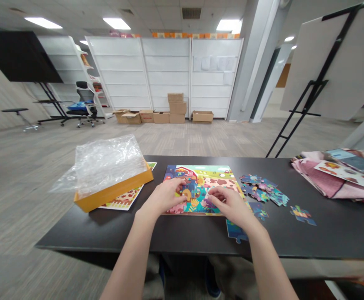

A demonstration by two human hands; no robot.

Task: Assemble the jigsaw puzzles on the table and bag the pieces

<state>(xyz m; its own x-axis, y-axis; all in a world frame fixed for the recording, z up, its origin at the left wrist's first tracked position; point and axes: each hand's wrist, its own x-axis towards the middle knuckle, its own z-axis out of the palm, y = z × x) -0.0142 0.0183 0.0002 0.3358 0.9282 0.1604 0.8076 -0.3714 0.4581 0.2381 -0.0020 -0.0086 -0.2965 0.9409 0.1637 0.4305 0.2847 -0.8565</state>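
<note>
A colourful farm-scene puzzle board [219, 173] with a red barn and a spotted cow lies flat on the black table. My left hand [167, 195] rests over its left side, thumb and fingers apart, fingertips touching the picture near the barn. Over the right part is my right hand [228, 203], with loosely curled fingers and the thumb a little apart. Nothing shows in either hand, though the right palm is hidden. Beside the board sits a pile of loose puzzle pieces [263, 189]. Partly behind my right wrist is a blue piece [235, 231].
An orange-yellow box [116, 185] with clear plastic wrap [107, 160] stands tilted at the left on a printed sheet [127, 199]. Another joined puzzle piece [303, 214] lies farther right. Pink folded cloth [313, 177] with a printed card and a phone-like device fills the right back corner.
</note>
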